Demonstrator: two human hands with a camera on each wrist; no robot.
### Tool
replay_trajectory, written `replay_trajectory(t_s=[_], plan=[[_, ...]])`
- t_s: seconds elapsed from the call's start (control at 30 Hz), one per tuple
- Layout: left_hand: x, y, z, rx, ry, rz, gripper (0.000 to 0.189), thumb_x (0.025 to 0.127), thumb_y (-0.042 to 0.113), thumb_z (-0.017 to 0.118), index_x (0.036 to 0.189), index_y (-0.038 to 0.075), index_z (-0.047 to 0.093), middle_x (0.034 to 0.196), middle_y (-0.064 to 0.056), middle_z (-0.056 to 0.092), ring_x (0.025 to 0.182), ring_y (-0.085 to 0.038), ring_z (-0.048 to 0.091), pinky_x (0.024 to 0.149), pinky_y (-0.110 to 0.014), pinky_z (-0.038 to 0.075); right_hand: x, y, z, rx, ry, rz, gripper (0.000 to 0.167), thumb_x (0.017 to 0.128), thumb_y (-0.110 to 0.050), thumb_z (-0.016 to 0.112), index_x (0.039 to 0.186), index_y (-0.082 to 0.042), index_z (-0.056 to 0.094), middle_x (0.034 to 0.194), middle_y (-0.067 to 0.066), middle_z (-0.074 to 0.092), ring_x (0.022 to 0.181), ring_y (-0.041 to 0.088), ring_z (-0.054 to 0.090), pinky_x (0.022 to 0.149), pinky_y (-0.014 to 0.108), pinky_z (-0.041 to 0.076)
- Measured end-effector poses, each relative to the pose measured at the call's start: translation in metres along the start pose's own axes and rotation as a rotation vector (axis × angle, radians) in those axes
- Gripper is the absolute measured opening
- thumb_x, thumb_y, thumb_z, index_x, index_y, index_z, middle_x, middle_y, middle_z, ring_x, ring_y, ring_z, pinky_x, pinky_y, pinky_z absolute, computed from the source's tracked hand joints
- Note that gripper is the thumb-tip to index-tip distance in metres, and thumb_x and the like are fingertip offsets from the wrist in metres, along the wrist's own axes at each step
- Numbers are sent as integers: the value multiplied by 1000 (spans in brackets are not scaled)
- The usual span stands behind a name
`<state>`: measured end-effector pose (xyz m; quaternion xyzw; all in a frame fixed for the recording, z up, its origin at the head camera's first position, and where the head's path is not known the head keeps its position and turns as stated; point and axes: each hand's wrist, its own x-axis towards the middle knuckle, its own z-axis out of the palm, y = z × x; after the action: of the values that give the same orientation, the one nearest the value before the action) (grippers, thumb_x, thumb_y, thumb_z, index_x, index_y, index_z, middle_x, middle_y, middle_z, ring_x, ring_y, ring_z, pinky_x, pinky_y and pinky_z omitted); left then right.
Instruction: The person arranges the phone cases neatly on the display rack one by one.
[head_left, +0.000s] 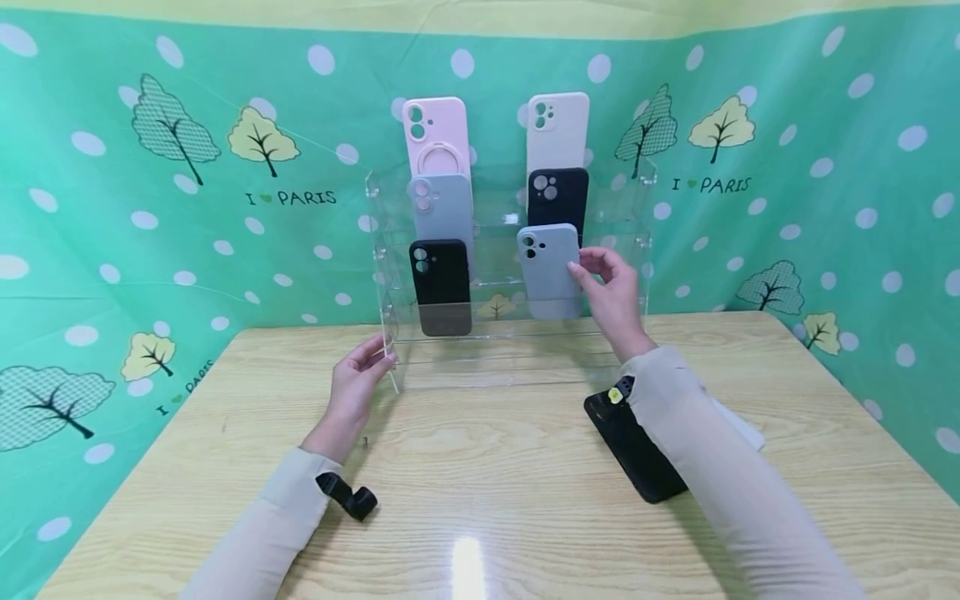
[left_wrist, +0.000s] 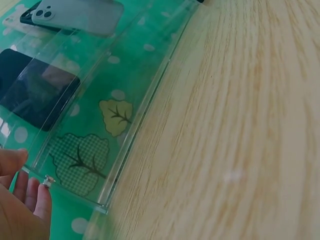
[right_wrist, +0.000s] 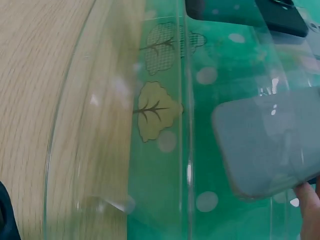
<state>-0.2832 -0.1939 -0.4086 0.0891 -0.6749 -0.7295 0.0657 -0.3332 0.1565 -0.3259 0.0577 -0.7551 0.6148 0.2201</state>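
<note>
A clear acrylic display stand (head_left: 510, 336) with tiered shelves stands at the back of the table. My left hand (head_left: 352, 387) grips the lower part of its left side panel, thumb and fingers on either side in the left wrist view. My right hand (head_left: 615, 296) pinches the right edge of a grey-blue phone case (head_left: 551, 271), whose lower end sits behind the front shelf's clear lip. Behind that case are a black case (head_left: 558, 196) and a white case (head_left: 558, 133). The left column holds a pink case (head_left: 438, 137), a light blue case (head_left: 442, 208) and a black case (head_left: 442, 283).
Under my right forearm, a black phone case (head_left: 637, 454) lies on the wooden table (head_left: 480, 467), with a white item (head_left: 742, 425) partly hidden beside it. A green patterned cloth (head_left: 315, 108) hangs close behind the stand.
</note>
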Motion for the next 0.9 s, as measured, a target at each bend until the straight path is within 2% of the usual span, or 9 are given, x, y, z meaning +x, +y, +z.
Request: replay_trajectory(t_s=[0.17, 0.33, 0.5, 0.63, 0.77, 0.83, 0.9], plan=[[2, -1, 0, -6, -5, 5, 51, 102, -5, 63, 151, -7, 49, 103, 21, 66, 96, 7, 64, 92, -8, 56, 4, -4, -8, -64, -32, 86, 31, 105, -17, 70, 130, 1, 67, 118, 3, 67, 98, 7, 62, 89, 18, 57], [1, -1, -1, -11, -9, -4, 52, 102, -5, 62, 152, -7, 48, 100, 25, 66, 95, 8, 64, 92, -8, 56, 7, -10, -15, -119, -90, 162, 34, 105, -17, 70, 131, 3, 65, 125, 11, 67, 97, 4, 64, 95, 23, 62], [1, -1, 0, -18, -7, 6, 51, 102, -6, 62, 152, -7, 48, 97, 26, 66, 94, 8, 65, 92, -8, 56, 10, -14, -20, -167, -145, 170, 33, 105, -11, 67, 132, 8, 63, 127, 18, 67, 91, 0, 64, 95, 19, 61], [1, 0, 0, -25, -3, 3, 51, 102, -6, 62, 151, -8, 48, 95, 26, 66, 93, 8, 65, 91, -9, 57, 11, -18, -22, -235, -169, 164, 32, 106, -11, 65, 133, 8, 63, 128, 20, 67, 99, 11, 65, 93, 19, 57], [0, 0, -1, -21, 3, -6, 52, 102, -6, 63, 152, -7, 48, 98, 25, 67, 93, 8, 65, 91, -9, 57, 10, -18, -22, -283, -168, 155, 33, 106, -13, 66, 132, 8, 63, 132, 25, 67, 113, 27, 65, 100, 30, 54], [0, 0, -1, -16, 1, -10, 52, 102, -6, 63, 152, -7, 48, 98, 25, 67, 94, 9, 65, 91, -8, 57, 8, -16, -22, -281, -154, 147, 34, 105, -13, 67, 132, 8, 64, 133, 27, 68, 117, 31, 65, 104, 34, 54], [0, 1, -1, -17, -3, -15, 53, 102, -6, 63, 152, -7, 48, 97, 27, 66, 94, 9, 65, 91, -8, 57, 6, -15, -22, -278, -134, 143, 36, 105, -14, 68, 133, 8, 64, 134, 26, 68, 117, 29, 65, 105, 33, 55]])
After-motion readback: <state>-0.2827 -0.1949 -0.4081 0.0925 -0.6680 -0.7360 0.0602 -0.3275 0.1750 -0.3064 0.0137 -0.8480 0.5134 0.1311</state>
